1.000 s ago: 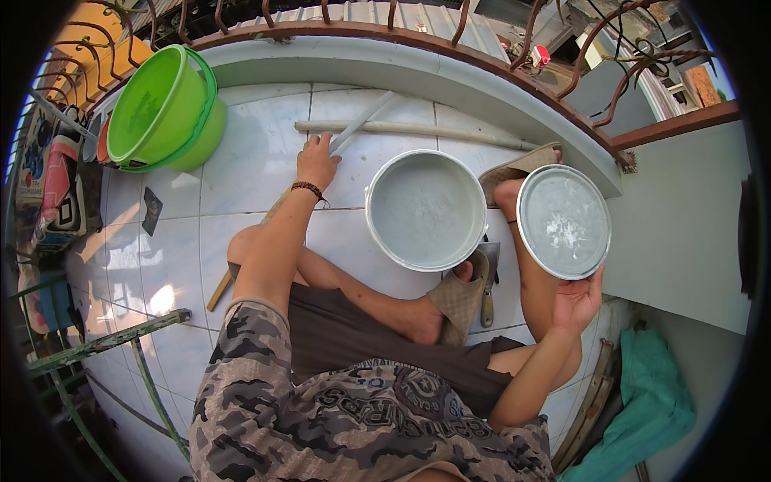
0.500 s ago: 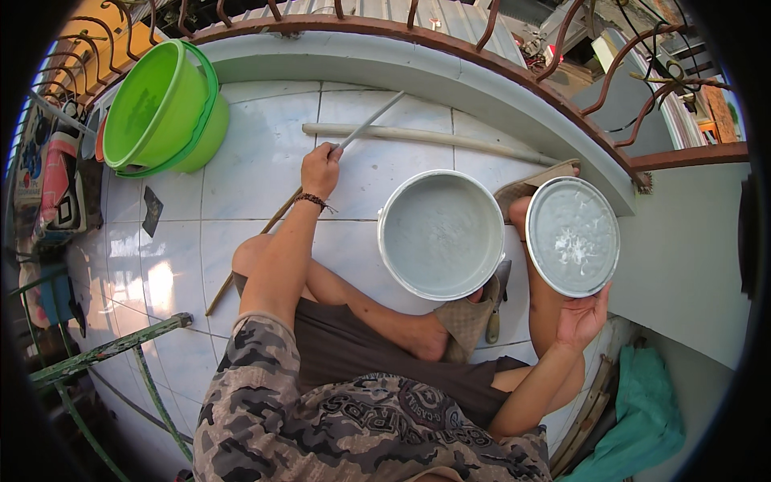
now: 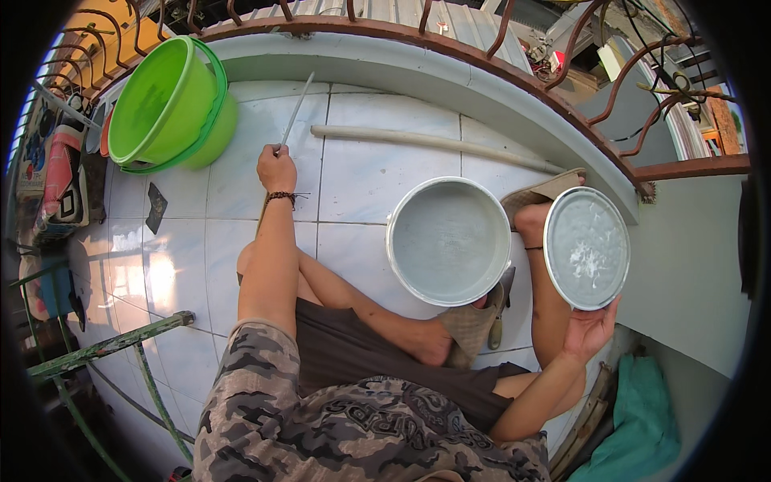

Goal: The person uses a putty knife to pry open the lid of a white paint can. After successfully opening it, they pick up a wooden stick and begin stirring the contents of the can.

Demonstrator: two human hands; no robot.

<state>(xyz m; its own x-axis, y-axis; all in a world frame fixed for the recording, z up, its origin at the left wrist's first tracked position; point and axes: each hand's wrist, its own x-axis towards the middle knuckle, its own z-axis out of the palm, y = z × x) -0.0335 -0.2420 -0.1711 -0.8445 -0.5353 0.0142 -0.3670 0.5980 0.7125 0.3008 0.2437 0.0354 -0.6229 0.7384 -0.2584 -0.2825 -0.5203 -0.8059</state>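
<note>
My left hand (image 3: 277, 167) is closed around a thin stick (image 3: 298, 112), its upper end coated pale grey and pointing toward the ledge. Most of the stick's lower part is hidden behind my forearm. To the right of that hand, apart from it, stands a round white bucket (image 3: 391, 241) with pale grey, paint-like liquid (image 3: 450, 241) inside. My right hand (image 3: 591, 329) grips the lower edge of a round lid (image 3: 586, 249), tilted up beside the bucket. White smears mark the lid's grey face. A scraper with a wooden handle (image 3: 495, 332) lies by my slipper (image 3: 466, 331).
A long pale pole (image 3: 418, 140) lies on the tiles before the ledge (image 3: 361, 60) and railing. Green nested buckets (image 3: 210, 132) stand far left, near a dark scrap (image 3: 156, 208). A green metal frame (image 3: 112, 347) juts in at left; teal cloth (image 3: 638, 418) hangs at right.
My left hand has swung left with the stick, whose coated end now leans left, farther from the bucket. My right hand still holds the lid, nearly unmoved. The view has shifted slightly.
</note>
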